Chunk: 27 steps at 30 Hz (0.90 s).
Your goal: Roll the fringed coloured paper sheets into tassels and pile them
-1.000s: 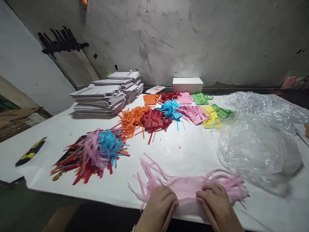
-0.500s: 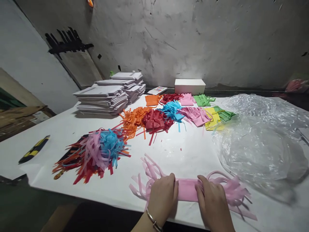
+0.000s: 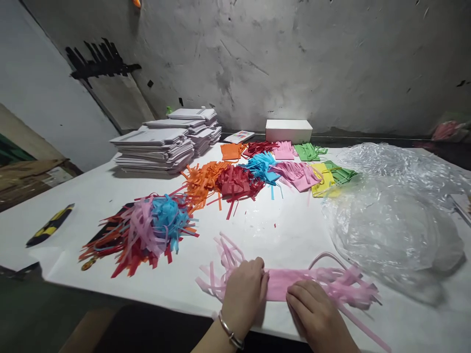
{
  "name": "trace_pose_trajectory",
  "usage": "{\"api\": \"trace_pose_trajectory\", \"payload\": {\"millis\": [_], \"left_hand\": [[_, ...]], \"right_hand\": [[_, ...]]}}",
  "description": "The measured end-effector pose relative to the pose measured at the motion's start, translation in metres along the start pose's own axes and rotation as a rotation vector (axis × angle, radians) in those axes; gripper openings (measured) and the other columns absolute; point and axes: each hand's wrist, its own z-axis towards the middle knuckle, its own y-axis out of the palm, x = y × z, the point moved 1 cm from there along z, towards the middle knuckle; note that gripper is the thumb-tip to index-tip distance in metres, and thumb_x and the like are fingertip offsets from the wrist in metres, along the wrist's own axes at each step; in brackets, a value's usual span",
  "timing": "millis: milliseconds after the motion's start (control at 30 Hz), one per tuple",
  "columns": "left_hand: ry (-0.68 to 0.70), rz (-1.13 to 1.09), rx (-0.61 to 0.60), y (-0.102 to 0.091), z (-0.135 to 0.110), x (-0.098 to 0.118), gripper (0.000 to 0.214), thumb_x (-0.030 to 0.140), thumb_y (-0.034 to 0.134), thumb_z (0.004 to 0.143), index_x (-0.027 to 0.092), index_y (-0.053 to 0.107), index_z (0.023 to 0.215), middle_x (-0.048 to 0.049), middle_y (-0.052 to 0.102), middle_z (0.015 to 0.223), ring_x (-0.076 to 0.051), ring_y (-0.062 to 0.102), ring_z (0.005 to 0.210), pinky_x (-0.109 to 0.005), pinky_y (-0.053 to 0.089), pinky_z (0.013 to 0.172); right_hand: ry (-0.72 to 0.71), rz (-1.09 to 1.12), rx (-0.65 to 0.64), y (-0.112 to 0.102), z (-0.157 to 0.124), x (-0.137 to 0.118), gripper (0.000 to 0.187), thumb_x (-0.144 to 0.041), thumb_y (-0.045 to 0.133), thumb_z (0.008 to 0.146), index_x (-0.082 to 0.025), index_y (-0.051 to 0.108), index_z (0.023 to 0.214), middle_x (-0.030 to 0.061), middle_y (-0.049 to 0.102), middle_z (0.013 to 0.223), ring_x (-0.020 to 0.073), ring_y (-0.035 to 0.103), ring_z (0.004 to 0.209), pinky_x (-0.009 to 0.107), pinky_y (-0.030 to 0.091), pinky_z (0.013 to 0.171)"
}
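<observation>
A pink paper tassel strip (image 3: 277, 284) lies at the table's near edge, its plain band in the middle and cut fringe spreading out at both ends. My left hand (image 3: 245, 284), with a metal bangle at the wrist, is closed on the left end of the band. At the band's lower right edge, the fingers of my right hand (image 3: 312, 309) are bent together on the paper; its thumb is hidden. Some fringe strands on the right trail past my right hand toward the front.
To the left lies a pile of red, pink and blue fringe (image 3: 150, 230), beside a black-and-yellow object (image 3: 51, 225). Several coloured fringed bundles (image 3: 235, 184) lie farther back. White stacks (image 3: 150, 149), a white box (image 3: 289, 131) and clear plastic film (image 3: 397, 230) also occupy the table (image 3: 253, 245).
My right hand has shifted left and nearer along the band, from its upper right part to its lower edge. My left hand stays on the left end.
</observation>
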Motion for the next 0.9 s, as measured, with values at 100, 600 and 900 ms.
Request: {"api": "trace_pose_trajectory", "payload": {"millis": [100,600,900], "left_hand": [[0.249,-0.095,0.25,-0.007,-0.014,-0.003,0.021,0.01,0.054,0.089,0.019,0.061,0.107,-0.0082,0.066,0.106,-0.027,0.058,0.1,-0.047,0.043,0.092],[0.576,-0.184,0.269,0.014,-0.041,-0.013,0.021,0.014,0.046,0.098,0.021,0.061,0.086,0.0011,0.066,0.084,-0.016,0.055,0.082,-0.042,0.035,0.1],[0.189,-0.032,0.154,0.005,-0.03,-0.004,0.023,0.013,0.047,0.091,0.019,0.059,0.072,-0.0044,0.059,0.08,-0.023,0.052,0.079,-0.045,0.04,0.082]], "right_hand": [[0.012,-0.001,-0.01,0.005,-0.003,0.001,0.022,-0.006,0.045,0.093,-0.018,0.063,0.094,0.005,0.068,0.084,0.0196,0.065,0.081,0.035,0.051,0.077],[-0.061,-0.052,-0.063,-0.02,-0.021,0.015,0.022,-0.012,0.047,0.095,-0.021,0.065,0.105,0.0026,0.073,0.103,0.0196,0.066,0.1,0.039,0.046,0.096],[0.35,-0.235,-0.122,-0.004,-0.019,0.018,0.021,-0.019,0.045,0.095,-0.022,0.054,0.077,0.0042,0.059,0.082,0.0223,0.054,0.079,0.045,0.036,0.084]]}}
